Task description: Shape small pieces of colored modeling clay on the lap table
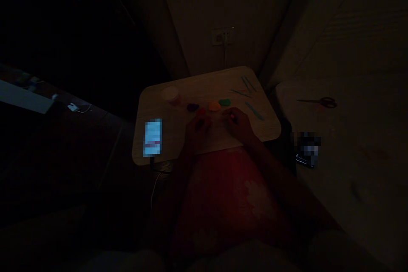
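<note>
Darkness blurs the details. My left hand (pixel 196 131) is at the near side of a small wooden table (pixel 178 136), its fingers curled just behind a red clay-like lump (pixel 200 111); whether it grips anything is hard to make out. My right hand (pixel 239 122) is closed in a pinch, a small reddish-orange piece (pixel 232 116) showing at its fingers. Beyond the hands lie a dark purple lump (pixel 192 107), an orange lump (pixel 214 106) and a green lump (pixel 225 102), all soft and clay-like.
Several blue-green sticks or tools (pixel 254 111) lie at the table's right. A lidded tub (pixel 171 93) stands back left, a lit phone (pixel 152 138) with a cable front left. Scissors (pixel 325 102) and a blurred dark device (pixel 307 151) rest on the light surface at right. Behind is a wall socket (pixel 219 37).
</note>
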Available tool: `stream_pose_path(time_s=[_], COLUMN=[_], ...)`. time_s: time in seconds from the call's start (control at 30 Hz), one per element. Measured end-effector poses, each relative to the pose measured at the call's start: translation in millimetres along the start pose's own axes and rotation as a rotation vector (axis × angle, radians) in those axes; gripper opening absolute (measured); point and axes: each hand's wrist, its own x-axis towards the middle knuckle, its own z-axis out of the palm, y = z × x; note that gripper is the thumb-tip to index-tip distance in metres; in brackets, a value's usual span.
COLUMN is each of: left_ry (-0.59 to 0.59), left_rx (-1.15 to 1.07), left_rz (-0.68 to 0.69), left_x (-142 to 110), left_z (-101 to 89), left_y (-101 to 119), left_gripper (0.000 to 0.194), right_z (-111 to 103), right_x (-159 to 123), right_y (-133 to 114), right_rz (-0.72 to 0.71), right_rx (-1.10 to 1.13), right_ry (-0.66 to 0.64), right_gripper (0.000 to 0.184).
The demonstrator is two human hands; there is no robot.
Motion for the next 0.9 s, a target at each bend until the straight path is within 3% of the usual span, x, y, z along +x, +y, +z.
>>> stream_pose_path(time_s=[0.5, 0.8, 0.9], left_ry=[-0.005, 0.022, 0.032], left_rx=[0.088, 0.154, 0.136], left_rz=[-0.119, 0.09, 0.082], left_x=[-3.3, 1.2, 2.0], left_z=[-1.6, -6.7, -6.5], left_y=[7.2, 0.3, -1.0], left_gripper=[0.02, 0.025, 0.031], right_z=[0.3, 0.2, 0.0], right_x=[-0.2, -0.2, -0.3], right_y=[2.0, 0.8, 0.0], right_rz=[-0.008, -0.019, -0.025], right_rx=[-0.004, 0.0, 0.009], right_ry=[-0.01, -0.007, -0.007], right_gripper=[0.018, 0.015, 0.016])
